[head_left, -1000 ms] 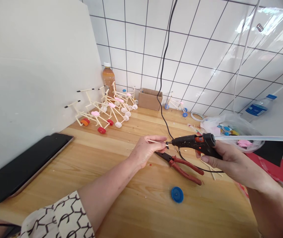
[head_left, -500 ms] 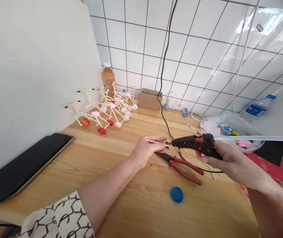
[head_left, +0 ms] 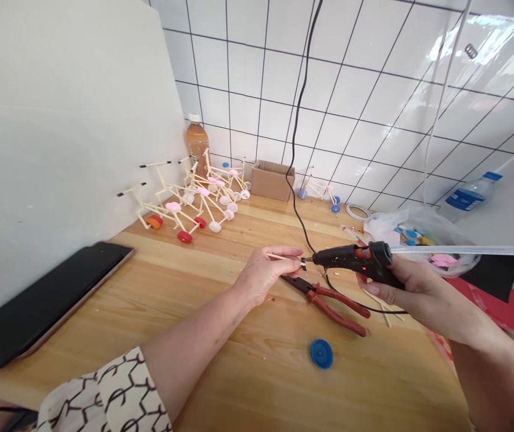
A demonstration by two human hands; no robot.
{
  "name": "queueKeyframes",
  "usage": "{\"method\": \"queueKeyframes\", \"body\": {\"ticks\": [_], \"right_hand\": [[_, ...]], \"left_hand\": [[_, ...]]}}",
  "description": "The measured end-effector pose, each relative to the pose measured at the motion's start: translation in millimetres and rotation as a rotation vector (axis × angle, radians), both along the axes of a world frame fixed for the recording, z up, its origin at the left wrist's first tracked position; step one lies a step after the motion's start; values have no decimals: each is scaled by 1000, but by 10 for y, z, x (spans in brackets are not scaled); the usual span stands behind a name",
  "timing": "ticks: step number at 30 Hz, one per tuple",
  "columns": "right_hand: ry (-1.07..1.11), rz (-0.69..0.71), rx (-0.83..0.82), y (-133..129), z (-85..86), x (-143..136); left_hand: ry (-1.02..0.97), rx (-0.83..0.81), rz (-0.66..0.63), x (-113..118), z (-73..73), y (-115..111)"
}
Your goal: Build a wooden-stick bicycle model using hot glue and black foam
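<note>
My left hand (head_left: 269,270) pinches a thin pale wooden stick (head_left: 279,257) with a small black piece (head_left: 303,264) at its right end. In my right hand (head_left: 412,288) is a black glue gun (head_left: 351,258), its nozzle pointing left and at or very near the black piece. A long clear glue stick (head_left: 464,251) sticks out from the gun's back. Beneath the hands lie red-handled pliers (head_left: 329,300), their jaws partly under my left hand. A blue bottle cap (head_left: 321,354) rests nearer to me.
Several small stick models with bottle-cap wheels (head_left: 185,236) stand at the back left by a tea bottle (head_left: 197,144). A cardboard box (head_left: 272,181), a tape roll (head_left: 358,211) and a plastic bag (head_left: 376,227) line the back. A phone (head_left: 50,294) lies left; a black cord (head_left: 299,217) crosses the table.
The glue gun has shifted very slightly, its nozzle still at the black piece. My left hand and the stick have stayed in place.
</note>
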State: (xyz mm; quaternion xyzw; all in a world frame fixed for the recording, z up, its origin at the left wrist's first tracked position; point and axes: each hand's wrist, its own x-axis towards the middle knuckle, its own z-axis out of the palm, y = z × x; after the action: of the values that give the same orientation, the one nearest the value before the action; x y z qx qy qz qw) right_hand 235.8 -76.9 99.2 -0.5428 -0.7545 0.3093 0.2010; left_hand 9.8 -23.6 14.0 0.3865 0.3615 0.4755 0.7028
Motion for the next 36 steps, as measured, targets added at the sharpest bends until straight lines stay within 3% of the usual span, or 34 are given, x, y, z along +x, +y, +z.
{"method": "queueKeyframes", "body": {"ticks": [36], "right_hand": [[-14, -31, 1, -12, -18, -3]], "left_hand": [[9, 16, -3, 1, -8, 0]]}}
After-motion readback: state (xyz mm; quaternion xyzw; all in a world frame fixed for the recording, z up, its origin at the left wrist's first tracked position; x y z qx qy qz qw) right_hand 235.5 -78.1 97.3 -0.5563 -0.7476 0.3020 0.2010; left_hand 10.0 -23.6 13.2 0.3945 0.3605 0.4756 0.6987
